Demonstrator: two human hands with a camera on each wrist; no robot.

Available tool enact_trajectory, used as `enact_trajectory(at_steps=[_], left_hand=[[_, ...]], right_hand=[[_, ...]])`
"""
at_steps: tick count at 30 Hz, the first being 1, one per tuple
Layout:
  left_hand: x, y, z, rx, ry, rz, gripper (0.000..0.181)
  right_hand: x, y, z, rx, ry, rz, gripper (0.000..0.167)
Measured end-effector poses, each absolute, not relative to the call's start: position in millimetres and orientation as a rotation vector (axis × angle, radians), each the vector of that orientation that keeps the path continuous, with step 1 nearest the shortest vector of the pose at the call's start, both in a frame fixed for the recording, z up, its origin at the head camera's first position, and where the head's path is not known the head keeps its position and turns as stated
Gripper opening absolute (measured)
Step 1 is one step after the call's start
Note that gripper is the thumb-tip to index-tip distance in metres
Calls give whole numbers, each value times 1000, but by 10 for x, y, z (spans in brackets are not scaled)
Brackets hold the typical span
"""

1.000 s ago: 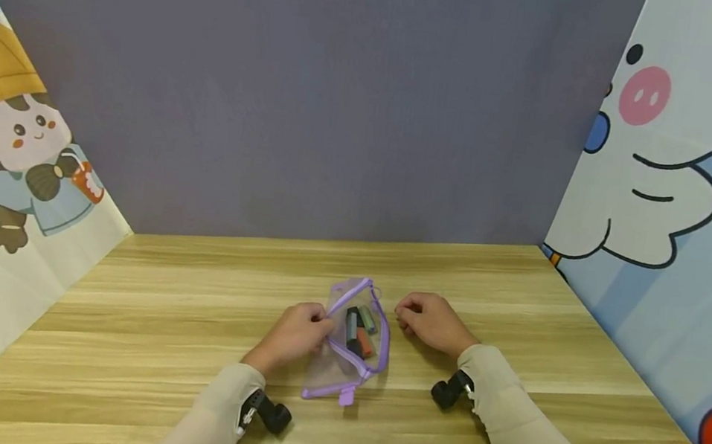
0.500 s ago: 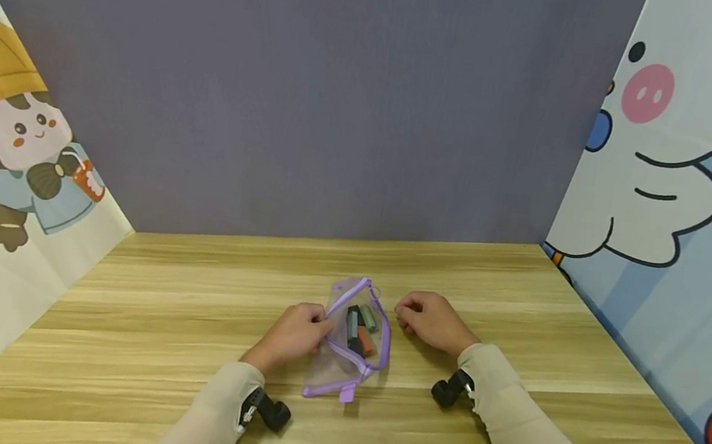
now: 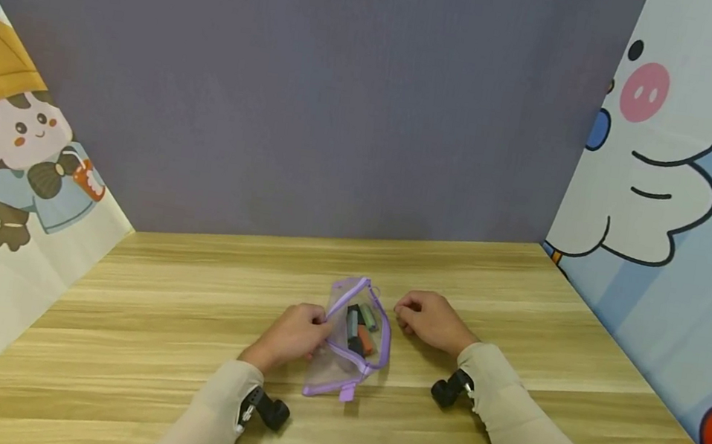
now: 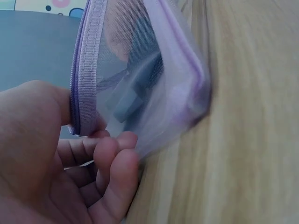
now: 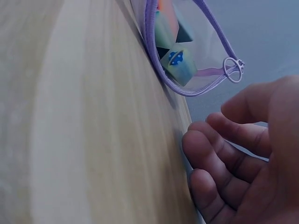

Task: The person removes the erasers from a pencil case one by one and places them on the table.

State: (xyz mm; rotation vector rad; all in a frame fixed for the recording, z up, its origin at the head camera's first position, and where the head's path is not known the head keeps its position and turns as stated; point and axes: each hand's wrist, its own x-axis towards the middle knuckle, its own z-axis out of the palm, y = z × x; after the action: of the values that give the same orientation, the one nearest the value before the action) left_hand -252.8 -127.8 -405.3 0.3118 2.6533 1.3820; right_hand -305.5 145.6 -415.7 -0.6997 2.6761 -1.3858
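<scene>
Mesh pouch with purple edging lies on the wood-grain worktop, just below the centre of the head view, mouth gaping toward the right of the frame. Visible through the mouth: 1 grey-blue stick, 1 orange stick, 1 green stick and dark pieces, lying close together. Right wrist view shows a blue, white-dotted mark on a pale green end, and a small ring at the pouch's corner. Purple tab juts from the pouch's lower end.

Left hand, left of the pouch: grip clamped on the near edge of the mouth, thumb and fingers pinching the zip band.

Right hand, just right of the pouch and apart from it: fingers loosely curled, grip around nothing. Contact with the worktop: cannot tell.

Both sleeves are beige, entering from the bottom of the frame; 1 black wrist camera on the left, 1 on the right.

Grey panel fills the upper centre. Cartoon child is printed at upper left, white cartoon figure at upper right.
</scene>
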Motion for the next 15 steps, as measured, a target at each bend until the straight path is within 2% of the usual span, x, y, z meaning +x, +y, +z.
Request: enact_trajectory(at_steps=[15], left_hand=[[-2533, -1357, -4080, 450, 2669, 1305, 15]], right_hand=[[-2967, 1374, -4121, -715, 2595, -1382, 17]])
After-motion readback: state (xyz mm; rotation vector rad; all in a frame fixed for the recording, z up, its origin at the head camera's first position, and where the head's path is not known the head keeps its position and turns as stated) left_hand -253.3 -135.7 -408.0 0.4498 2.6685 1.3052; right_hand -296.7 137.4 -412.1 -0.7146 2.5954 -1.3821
